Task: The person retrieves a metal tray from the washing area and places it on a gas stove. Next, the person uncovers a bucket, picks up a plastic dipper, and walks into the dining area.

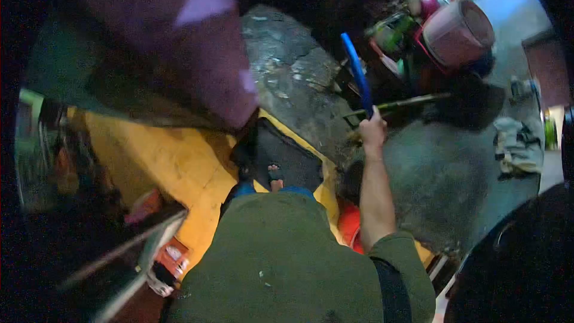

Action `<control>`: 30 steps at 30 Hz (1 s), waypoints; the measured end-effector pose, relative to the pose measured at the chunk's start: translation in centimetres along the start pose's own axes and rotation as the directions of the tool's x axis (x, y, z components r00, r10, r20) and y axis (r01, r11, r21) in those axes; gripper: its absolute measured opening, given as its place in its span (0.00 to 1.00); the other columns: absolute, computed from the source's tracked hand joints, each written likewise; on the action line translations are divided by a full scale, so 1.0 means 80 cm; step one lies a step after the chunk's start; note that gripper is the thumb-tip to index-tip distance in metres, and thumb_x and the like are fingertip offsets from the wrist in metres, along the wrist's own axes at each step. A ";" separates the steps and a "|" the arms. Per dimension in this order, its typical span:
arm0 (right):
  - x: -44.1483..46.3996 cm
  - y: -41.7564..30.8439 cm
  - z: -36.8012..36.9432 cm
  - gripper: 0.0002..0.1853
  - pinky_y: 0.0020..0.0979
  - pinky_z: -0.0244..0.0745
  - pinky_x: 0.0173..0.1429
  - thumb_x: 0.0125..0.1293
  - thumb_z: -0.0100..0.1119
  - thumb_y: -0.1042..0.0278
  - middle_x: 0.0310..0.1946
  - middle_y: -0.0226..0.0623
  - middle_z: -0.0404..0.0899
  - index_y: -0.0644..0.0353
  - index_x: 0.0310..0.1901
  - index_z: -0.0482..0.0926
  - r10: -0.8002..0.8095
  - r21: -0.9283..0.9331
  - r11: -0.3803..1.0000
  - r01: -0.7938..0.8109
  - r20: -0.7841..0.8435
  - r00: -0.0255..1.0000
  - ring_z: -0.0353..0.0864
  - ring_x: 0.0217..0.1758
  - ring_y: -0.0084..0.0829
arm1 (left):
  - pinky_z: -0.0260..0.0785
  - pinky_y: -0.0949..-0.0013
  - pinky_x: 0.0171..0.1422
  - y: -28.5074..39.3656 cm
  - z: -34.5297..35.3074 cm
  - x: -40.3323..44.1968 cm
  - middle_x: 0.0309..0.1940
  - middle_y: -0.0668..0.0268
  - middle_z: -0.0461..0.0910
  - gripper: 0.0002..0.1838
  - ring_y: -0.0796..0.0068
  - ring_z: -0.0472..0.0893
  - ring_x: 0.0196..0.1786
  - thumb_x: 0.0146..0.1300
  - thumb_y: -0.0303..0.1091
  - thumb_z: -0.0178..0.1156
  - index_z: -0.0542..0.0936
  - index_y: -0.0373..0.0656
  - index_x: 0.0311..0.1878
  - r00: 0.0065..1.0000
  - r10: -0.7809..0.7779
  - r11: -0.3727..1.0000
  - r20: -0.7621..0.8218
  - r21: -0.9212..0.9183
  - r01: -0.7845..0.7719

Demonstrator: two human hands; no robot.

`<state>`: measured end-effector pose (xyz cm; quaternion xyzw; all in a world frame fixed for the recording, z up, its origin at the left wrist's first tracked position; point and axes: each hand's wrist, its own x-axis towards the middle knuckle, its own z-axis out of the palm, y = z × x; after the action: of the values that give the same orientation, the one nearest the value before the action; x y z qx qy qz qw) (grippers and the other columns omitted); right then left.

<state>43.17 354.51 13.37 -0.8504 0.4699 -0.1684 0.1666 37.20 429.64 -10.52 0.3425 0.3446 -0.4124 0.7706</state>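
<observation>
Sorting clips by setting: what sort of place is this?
Probably a doorway or step onto a cluttered household yard or work area, though blur leaves this unsure. Clues: the dark mat underfoot, rough grey ground beyond it, and a pinkish bucket-like container among jumbled items.

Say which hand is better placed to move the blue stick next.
Right, most likely: the right hand grips the blue stick by its near end, arm stretched forward. The left hand is out of view.

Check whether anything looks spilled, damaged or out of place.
Left of the blue object in your right hand, the floor looks odd: dark, rough and patchy, with pale specks. Blur hides whether that's damage, damp or debris.
</observation>
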 end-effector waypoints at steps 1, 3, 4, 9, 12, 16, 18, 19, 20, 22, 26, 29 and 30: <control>-0.011 0.017 0.008 0.24 0.45 0.72 0.40 0.48 0.50 0.71 0.32 0.53 0.77 0.55 0.51 0.70 0.045 0.012 0.999 -0.044 -0.014 0.999 0.77 0.34 0.52 | 0.64 0.59 0.30 0.039 0.011 0.009 0.38 0.67 0.72 0.20 0.68 0.68 0.40 0.58 0.56 0.46 0.74 0.54 0.45 0.999 -0.027 0.999 0.021 0.035 0.027; -0.050 0.034 0.018 0.20 0.45 0.71 0.43 0.51 0.50 0.70 0.34 0.55 0.77 0.56 0.50 0.71 0.263 0.043 0.963 -0.265 0.042 0.964 0.76 0.36 0.52 | 0.64 0.59 0.31 0.120 0.029 0.032 0.39 0.67 0.72 0.21 0.69 0.68 0.41 0.58 0.57 0.46 0.74 0.54 0.46 0.986 -0.128 0.991 0.110 0.061 0.122; -0.069 0.045 0.025 0.20 0.45 0.71 0.43 0.51 0.50 0.70 0.34 0.55 0.77 0.56 0.50 0.71 0.315 0.045 0.948 -0.316 0.024 0.949 0.76 0.36 0.52 | 0.64 0.60 0.31 0.165 0.054 0.046 0.39 0.67 0.72 0.21 0.69 0.68 0.41 0.58 0.57 0.46 0.74 0.54 0.46 0.959 -0.212 0.977 0.190 0.048 0.207; -0.169 0.129 0.067 0.16 0.44 0.69 0.47 0.54 0.55 0.67 0.35 0.52 0.77 0.61 0.45 0.73 0.460 0.014 0.884 -0.467 -0.203 0.865 0.76 0.40 0.50 | 0.67 0.63 0.43 0.315 0.280 0.106 0.46 0.64 0.73 0.24 0.67 0.73 0.43 0.59 0.49 0.53 0.69 0.46 0.54 0.959 0.191 0.425 -0.211 0.898 0.113; -0.200 0.151 0.070 0.14 0.42 0.69 0.49 0.53 0.56 0.68 0.37 0.49 0.77 0.62 0.42 0.74 0.658 0.002 0.752 -0.660 -0.078 0.749 0.76 0.43 0.49 | 0.67 0.64 0.43 0.333 0.405 0.147 0.45 0.63 0.73 0.25 0.67 0.74 0.43 0.59 0.48 0.53 0.66 0.49 0.57 0.967 0.202 0.282 -0.154 0.955 0.093; -0.212 0.186 0.093 0.15 0.42 0.70 0.47 0.51 0.56 0.67 0.36 0.49 0.77 0.63 0.41 0.74 0.725 0.074 0.684 -0.725 -0.177 0.666 0.76 0.42 0.49 | 0.66 0.73 0.35 0.305 0.485 0.177 0.42 0.68 0.75 0.20 0.76 0.75 0.38 0.60 0.40 0.53 0.68 0.50 0.56 0.999 0.025 0.264 -0.025 0.964 0.017; -0.206 0.223 0.118 0.14 0.40 0.70 0.47 0.51 0.55 0.69 0.36 0.48 0.78 0.62 0.41 0.75 0.768 0.133 0.640 -0.756 -0.111 0.631 0.77 0.42 0.46 | 0.67 0.70 0.39 0.305 0.464 0.208 0.43 0.66 0.75 0.21 0.73 0.76 0.39 0.59 0.40 0.55 0.68 0.48 0.56 0.987 -0.159 0.213 -0.018 0.976 0.052; -0.202 0.253 0.136 0.13 0.38 0.70 0.47 0.51 0.55 0.71 0.35 0.48 0.78 0.61 0.41 0.75 0.792 0.178 0.607 -0.774 -0.053 0.608 0.77 0.42 0.44 | 0.67 0.68 0.42 0.295 0.466 0.209 0.44 0.64 0.75 0.22 0.72 0.76 0.40 0.59 0.41 0.55 0.68 0.47 0.56 0.983 -0.173 0.136 -0.067 0.986 0.091; -0.204 0.293 0.167 0.13 0.37 0.69 0.47 0.53 0.53 0.71 0.36 0.48 0.78 0.62 0.41 0.75 0.785 0.144 0.618 -0.773 -0.043 0.619 0.78 0.41 0.42 | 0.68 0.66 0.43 0.298 0.449 0.209 0.45 0.63 0.74 0.24 0.70 0.76 0.41 0.59 0.43 0.55 0.67 0.45 0.57 0.965 -0.261 0.141 0.015 0.990 0.022; -0.191 0.359 0.210 0.13 0.37 0.69 0.47 0.53 0.54 0.71 0.36 0.47 0.78 0.62 0.42 0.75 0.806 0.267 0.569 -0.778 0.005 0.591 0.78 0.41 0.41 | 0.69 0.63 0.45 0.308 0.403 0.214 0.46 0.61 0.74 0.26 0.68 0.76 0.42 0.59 0.44 0.55 0.66 0.42 0.57 0.941 -0.332 0.135 0.068 0.991 -0.024; -0.121 0.357 0.199 0.15 0.37 0.70 0.47 0.53 0.55 0.72 0.40 0.44 0.77 0.65 0.44 0.73 0.852 0.443 0.300 -0.845 0.273 0.446 0.75 0.42 0.34 | 0.70 0.59 0.48 0.308 0.396 0.173 0.48 0.58 0.72 0.30 0.63 0.75 0.46 0.59 0.48 0.54 0.64 0.39 0.59 0.963 -0.265 0.382 -0.052 0.911 0.155; -0.127 0.427 0.257 0.16 0.37 0.67 0.51 0.55 0.53 0.73 0.45 0.44 0.74 0.67 0.47 0.72 0.845 0.498 0.087 -0.863 0.421 0.328 0.73 0.47 0.36 | 0.70 0.58 0.48 0.283 0.465 0.134 0.49 0.58 0.72 0.30 0.62 0.75 0.47 0.59 0.49 0.54 0.63 0.39 0.59 0.956 -0.171 0.216 -0.239 0.938 0.273; -0.123 0.437 0.267 0.17 0.37 0.66 0.52 0.55 0.53 0.73 0.45 0.45 0.74 0.66 0.47 0.72 0.860 0.434 0.108 -0.895 0.410 0.303 0.73 0.48 0.37 | 0.70 0.58 0.48 0.275 0.493 0.130 0.49 0.58 0.71 0.31 0.62 0.75 0.47 0.59 0.49 0.54 0.63 0.39 0.59 0.950 -0.158 0.185 -0.270 0.937 0.297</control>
<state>21.74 348.00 -22.32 -0.3079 0.7938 -0.1509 0.5022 70.56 402.82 7.19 0.7133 0.1024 -0.6258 0.2985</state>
